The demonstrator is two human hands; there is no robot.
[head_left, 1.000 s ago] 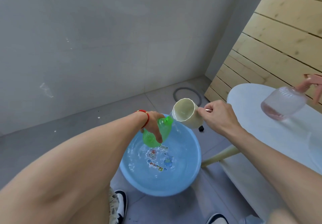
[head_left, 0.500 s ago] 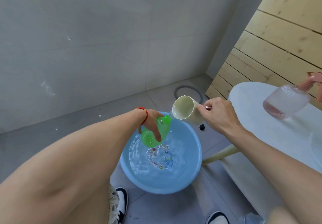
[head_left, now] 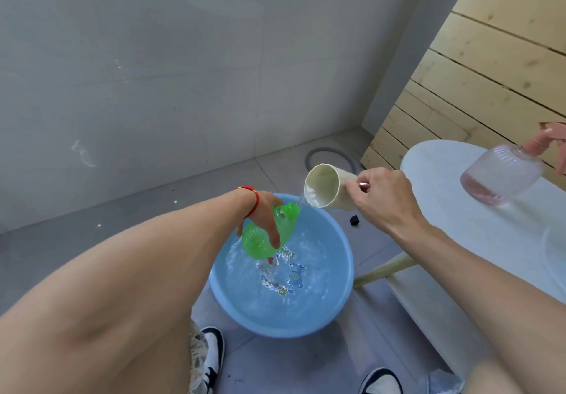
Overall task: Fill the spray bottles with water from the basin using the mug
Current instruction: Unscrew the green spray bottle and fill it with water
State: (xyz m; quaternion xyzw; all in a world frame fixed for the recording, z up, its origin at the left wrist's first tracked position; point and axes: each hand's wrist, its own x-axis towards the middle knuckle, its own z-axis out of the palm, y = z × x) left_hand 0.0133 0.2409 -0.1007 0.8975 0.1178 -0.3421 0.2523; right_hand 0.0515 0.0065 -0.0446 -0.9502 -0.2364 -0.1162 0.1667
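My left hand (head_left: 264,214) grips a green bottle (head_left: 256,240) with no spray head, tilted over the blue basin (head_left: 340,304), neck up and to the right. My right hand (head_left: 381,200) holds the cream mug (head_left: 325,186) by its handle, tipped so its mouth faces left. A thin stream of water runs from the mug's rim to the bottle's neck. The basin stands on the floor and holds rippling water. A pink spray bottle (head_left: 505,176) with its head on stands on the white table (head_left: 435,163) at the right.
A grey hose ring (head_left: 330,156) lies on the floor behind the basin, and a small black cap (head_left: 354,219) sits beside it. A wooden panel wall rises behind the table. My shoes (head_left: 214,360) stand at the basin's near side.
The mug has tipped further and risen slightly while water keeps pouring. The water in the basin ripples more. The green bottle stays in nearly the same spot.
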